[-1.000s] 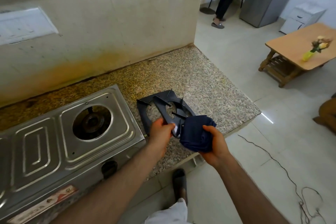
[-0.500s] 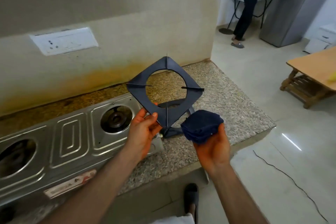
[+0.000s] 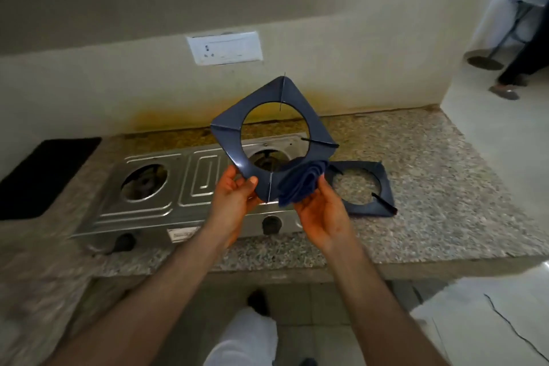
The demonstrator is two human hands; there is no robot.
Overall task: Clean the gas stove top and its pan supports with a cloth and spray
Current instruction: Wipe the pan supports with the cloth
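My left hand (image 3: 234, 193) grips the lower corner of a dark blue square pan support (image 3: 231, 128), held upright above the stove. My right hand (image 3: 322, 211) holds a folded dark blue cloth (image 3: 300, 183) against the support's lower right edge. The steel two-burner gas stove (image 3: 154, 196) lies on the granite counter (image 3: 430, 187), both burners bare. A second pan support (image 3: 383, 190) lies flat on the counter right of the stove. No spray bottle is in view.
A black mat (image 3: 41, 172) lies at the counter's left end. A white socket plate (image 3: 225, 49) is on the stained wall behind. A person's legs (image 3: 523, 65) and a table stand (image 3: 484, 62) are at the far right. A thin cable (image 3: 514, 333) runs over the floor.
The camera has turned left, bringing the whole stove into view. My right hand has brought the cloth up against the lifted support. One second ago the support was low over the counter.
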